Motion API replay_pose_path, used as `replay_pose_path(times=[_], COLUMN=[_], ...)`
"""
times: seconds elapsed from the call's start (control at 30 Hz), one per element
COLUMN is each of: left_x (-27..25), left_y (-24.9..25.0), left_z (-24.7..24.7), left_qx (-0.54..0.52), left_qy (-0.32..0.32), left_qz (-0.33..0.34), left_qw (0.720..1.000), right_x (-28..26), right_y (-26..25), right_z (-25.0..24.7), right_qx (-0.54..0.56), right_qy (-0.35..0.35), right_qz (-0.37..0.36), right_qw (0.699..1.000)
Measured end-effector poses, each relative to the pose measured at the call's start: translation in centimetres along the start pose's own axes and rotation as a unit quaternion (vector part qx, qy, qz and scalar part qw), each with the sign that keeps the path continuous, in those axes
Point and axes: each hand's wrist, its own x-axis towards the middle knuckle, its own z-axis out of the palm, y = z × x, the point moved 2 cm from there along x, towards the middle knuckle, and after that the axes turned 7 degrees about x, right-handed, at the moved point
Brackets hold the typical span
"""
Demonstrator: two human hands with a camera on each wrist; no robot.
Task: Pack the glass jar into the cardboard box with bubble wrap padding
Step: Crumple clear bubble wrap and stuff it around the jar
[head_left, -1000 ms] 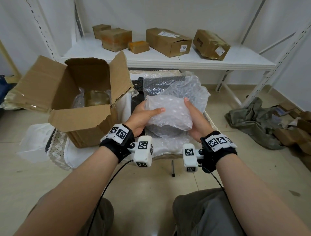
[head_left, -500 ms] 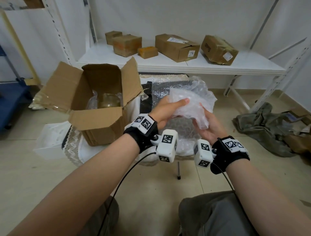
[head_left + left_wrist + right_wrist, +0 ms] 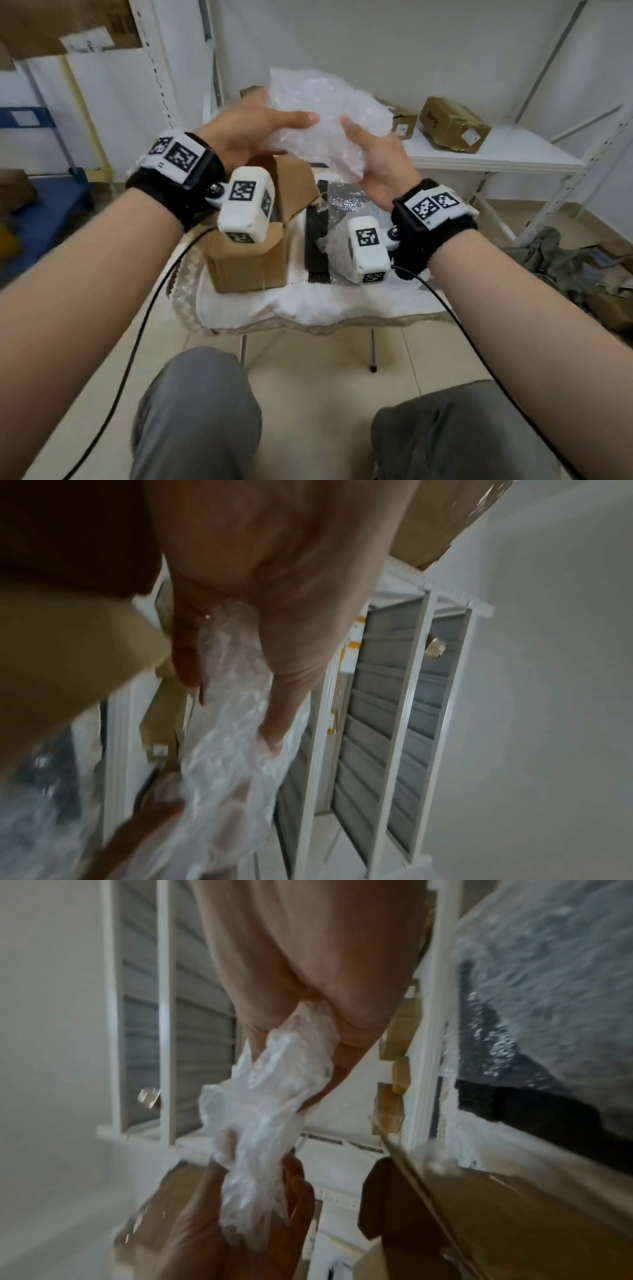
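Note:
A crumpled sheet of clear bubble wrap (image 3: 325,113) is held up in the air between both hands. My left hand (image 3: 260,130) grips its left side with the thumb across the front, and the left wrist view shows thumb and fingers pinching the bubble wrap (image 3: 232,723). My right hand (image 3: 373,154) holds the lower right side, and its wrist view shows the bubble wrap (image 3: 267,1096) bunched in its grip. The open cardboard box (image 3: 250,263) sits on the table below my left wrist, largely hidden by it. No glass jar shows in any view.
More bubble wrap (image 3: 346,205) and a black item (image 3: 317,240) lie on the white-covered table (image 3: 342,301). Behind stands a white shelf (image 3: 496,157) bearing cardboard boxes (image 3: 452,123). An olive cloth (image 3: 548,253) lies on the floor at right.
Both hands have lifted the bubble wrap off the table, higher and to the left, until it hangs above the box. The box interior has dropped out of sight.

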Motion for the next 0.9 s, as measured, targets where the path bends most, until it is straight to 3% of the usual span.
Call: replay_pose_path(times=[0.07,0.17,0.3,0.43,0.5,0.6,0.73,0.83,0.9], left_x=[-0.4,-1.5,-2.6,-2.8,-2.8,-2.4,-2.0,-1.0,-0.1], left_y=[-0.9,-2.8,-5.7,-6.3,-6.2,-6.7,-7.1,-8.3,-9.2], left_z=[-3.2,-6.7,-9.5,-9.3,-8.9,-8.7,-8.2,-7.9,-7.6], left_qx=[0.055,0.177,0.382,0.450,0.433,0.407,0.465,0.510,0.560], left_qy=[0.007,0.042,0.121,0.033,-0.016,-0.088,-0.130,-0.157,-0.176], left_qz=[-0.017,-0.050,-0.085,-0.051,-0.059,-0.090,-0.141,-0.160,-0.162], left_qw=[0.998,0.982,0.912,0.891,0.899,0.905,0.864,0.831,0.794], right_x=[0.6,1.5,2.2,2.8,2.8,2.7,2.4,2.2,2.1], right_y=[0.8,2.7,5.5,7.5,8.2,9.2,10.0,10.1,9.8], right_z=[2.9,5.9,8.5,9.8,10.2,10.4,9.9,9.7,9.7], right_qx=[-0.058,-0.195,-0.379,-0.543,-0.559,-0.541,-0.552,-0.602,-0.630], right_qy=[-0.013,0.021,-0.013,-0.073,-0.111,-0.157,-0.202,-0.240,-0.237], right_qz=[-0.019,-0.039,-0.052,-0.059,-0.035,0.031,0.088,0.133,0.163], right_qw=[0.998,0.980,0.924,0.834,0.821,0.826,0.804,0.750,0.721])
